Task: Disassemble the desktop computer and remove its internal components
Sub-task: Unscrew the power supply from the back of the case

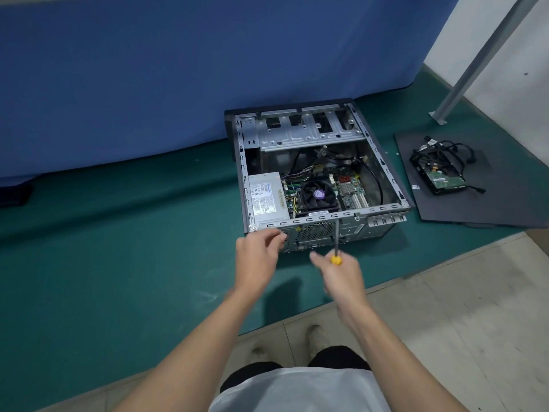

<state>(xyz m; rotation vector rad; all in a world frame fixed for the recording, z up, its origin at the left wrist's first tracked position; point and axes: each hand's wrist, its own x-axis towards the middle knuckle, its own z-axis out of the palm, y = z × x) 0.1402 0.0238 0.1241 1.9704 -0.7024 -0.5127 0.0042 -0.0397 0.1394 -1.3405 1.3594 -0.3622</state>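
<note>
The computer case (386,207) lies on its side on the green mat (118,248) on the floor, right in front of us. Its open side faces up, so we look down into it. Its back wall (315,233) faces us, and both hands are at that wall.

Our right hand (338,275) is wrapped around the yellow handle of the screwdriver (336,242). The thin metal shaft points away from us and crosses the top edge of the back wall, near the middle.

Our left hand (257,254) is at the left corner of the back wall, with its fingertips bunched together against the metal. They may be pinching a tiny screw, but it is too small to see, so we cannot tell.

The part that matters next, we think, is the power supply (266,197), the grey box with the white label. It sits inside the case in the near left corner, just behind our left hand. Its long side runs away from us. The left hand is much nearer to it; the right hand is further right, in front of the fan (318,193).

So the tool would need to move left along the back wall to reach that corner.

Off to the right, a hard drive (445,181) lies with cables on a black panel (475,203), well apart from the case.
</note>
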